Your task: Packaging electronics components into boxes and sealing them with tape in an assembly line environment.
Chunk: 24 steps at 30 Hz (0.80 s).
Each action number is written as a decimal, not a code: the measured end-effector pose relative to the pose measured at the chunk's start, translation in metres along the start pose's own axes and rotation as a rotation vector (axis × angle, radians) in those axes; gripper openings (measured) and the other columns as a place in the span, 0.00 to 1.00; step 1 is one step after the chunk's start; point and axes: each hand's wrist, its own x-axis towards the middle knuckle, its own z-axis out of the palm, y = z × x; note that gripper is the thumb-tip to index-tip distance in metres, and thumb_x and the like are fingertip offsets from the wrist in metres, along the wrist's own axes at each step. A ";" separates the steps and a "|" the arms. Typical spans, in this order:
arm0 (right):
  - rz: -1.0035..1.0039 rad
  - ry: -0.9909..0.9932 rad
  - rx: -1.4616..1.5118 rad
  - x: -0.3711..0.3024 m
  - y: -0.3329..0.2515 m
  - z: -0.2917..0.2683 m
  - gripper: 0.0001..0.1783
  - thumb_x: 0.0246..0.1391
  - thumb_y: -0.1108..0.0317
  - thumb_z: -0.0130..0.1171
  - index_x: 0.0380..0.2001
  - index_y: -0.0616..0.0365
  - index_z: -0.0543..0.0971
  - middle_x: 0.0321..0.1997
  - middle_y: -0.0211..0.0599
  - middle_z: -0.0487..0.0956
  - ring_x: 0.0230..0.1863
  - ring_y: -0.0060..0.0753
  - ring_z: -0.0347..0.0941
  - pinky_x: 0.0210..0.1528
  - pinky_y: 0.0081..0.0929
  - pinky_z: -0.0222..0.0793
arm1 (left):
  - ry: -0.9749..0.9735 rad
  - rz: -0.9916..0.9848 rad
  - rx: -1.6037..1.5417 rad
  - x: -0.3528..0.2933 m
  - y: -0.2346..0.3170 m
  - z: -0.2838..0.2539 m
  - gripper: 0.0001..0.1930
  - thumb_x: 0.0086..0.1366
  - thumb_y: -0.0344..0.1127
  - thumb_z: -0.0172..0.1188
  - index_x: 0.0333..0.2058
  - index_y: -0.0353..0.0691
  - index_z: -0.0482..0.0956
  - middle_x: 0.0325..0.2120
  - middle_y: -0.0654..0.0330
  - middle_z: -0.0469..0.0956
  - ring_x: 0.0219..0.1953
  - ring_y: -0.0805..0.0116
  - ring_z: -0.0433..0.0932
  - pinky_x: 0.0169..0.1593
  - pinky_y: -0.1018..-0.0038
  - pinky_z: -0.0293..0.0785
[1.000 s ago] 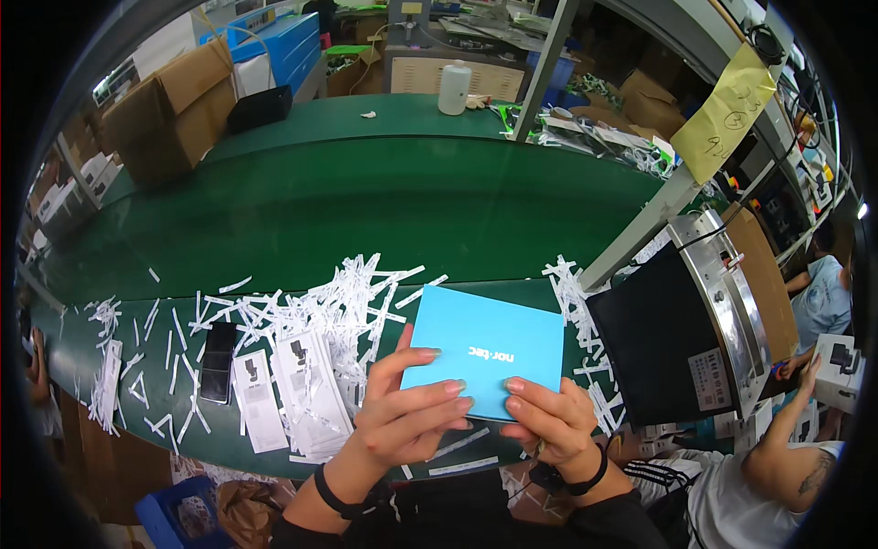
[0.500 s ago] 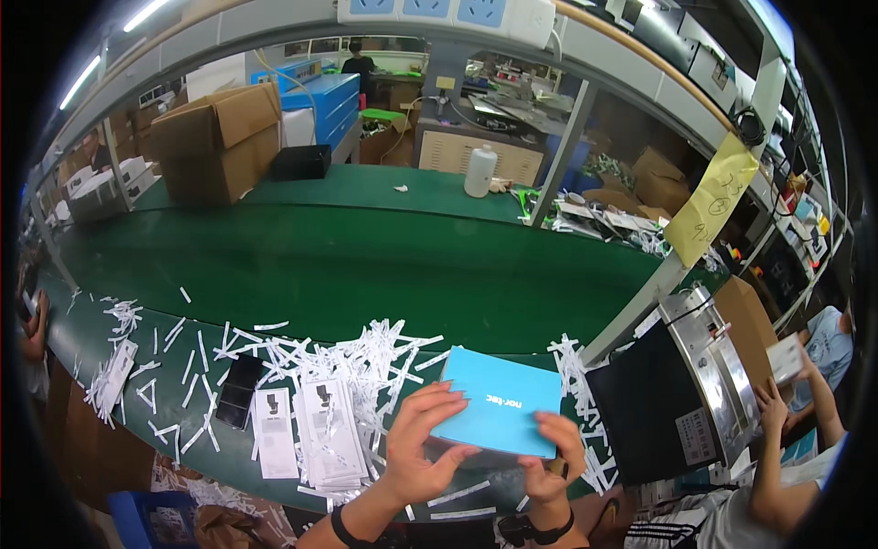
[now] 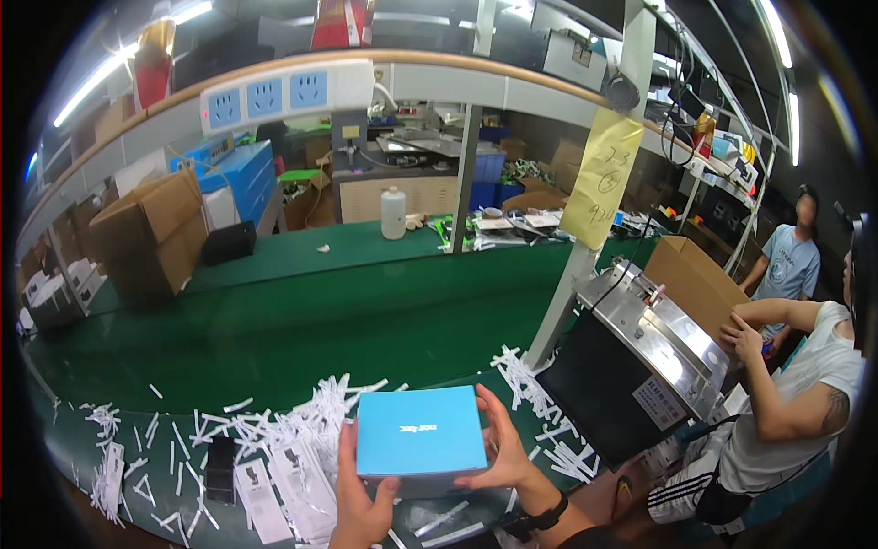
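Note:
A light-blue lidded box [image 3: 422,437] with grey sides is held between my two hands at the near edge of the green bench [image 3: 302,352]. My left hand [image 3: 362,499] grips its left side, thumb on the front face. Around the right side wraps my right hand [image 3: 501,448], its thumb on the lower front corner. A heap of white paper strips [image 3: 334,403] lies behind and left of the box. Left of my left hand are printed white leaflets [image 3: 302,485] and a dark flat rectangular piece [image 3: 220,469].
A metal-topped machine [image 3: 640,357] stands on the right, near a person [image 3: 786,403] holding an open carton [image 3: 695,284]. Another person [image 3: 791,261] stands behind. At the back are a white bottle [image 3: 393,213], a cardboard box [image 3: 151,233] and an upright post [image 3: 558,311] with a yellow paper.
My view has swung right and up. Both hands have shifted to the sides of the blue box, which now faces me more squarely. The person at right has moved their hands to the carton.

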 end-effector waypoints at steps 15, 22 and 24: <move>-0.175 0.320 -0.075 0.260 0.141 -0.073 0.70 0.32 0.69 0.82 0.73 0.53 0.45 0.69 0.57 0.61 0.65 0.51 0.67 0.62 0.48 0.71 | 0.215 0.079 0.608 -0.106 0.004 -0.047 0.30 0.65 0.27 0.61 0.64 0.32 0.62 0.52 0.41 0.72 0.50 0.49 0.79 0.53 0.60 0.76; -0.142 0.228 -0.133 0.221 0.149 -0.110 0.70 0.32 0.79 0.78 0.74 0.49 0.44 0.72 0.55 0.61 0.67 0.50 0.66 0.57 0.40 0.74 | 0.155 0.068 0.419 -0.103 -0.024 -0.021 0.29 0.62 0.27 0.64 0.62 0.39 0.68 0.47 0.48 0.75 0.45 0.55 0.80 0.50 0.62 0.78; -0.163 0.329 -0.318 0.203 0.151 -0.110 0.66 0.31 0.80 0.77 0.73 0.52 0.49 0.65 0.52 0.67 0.62 0.44 0.69 0.52 0.34 0.75 | -0.104 0.142 0.587 -0.093 -0.003 -0.014 0.28 0.62 0.27 0.64 0.61 0.39 0.68 0.46 0.50 0.76 0.44 0.57 0.80 0.49 0.63 0.79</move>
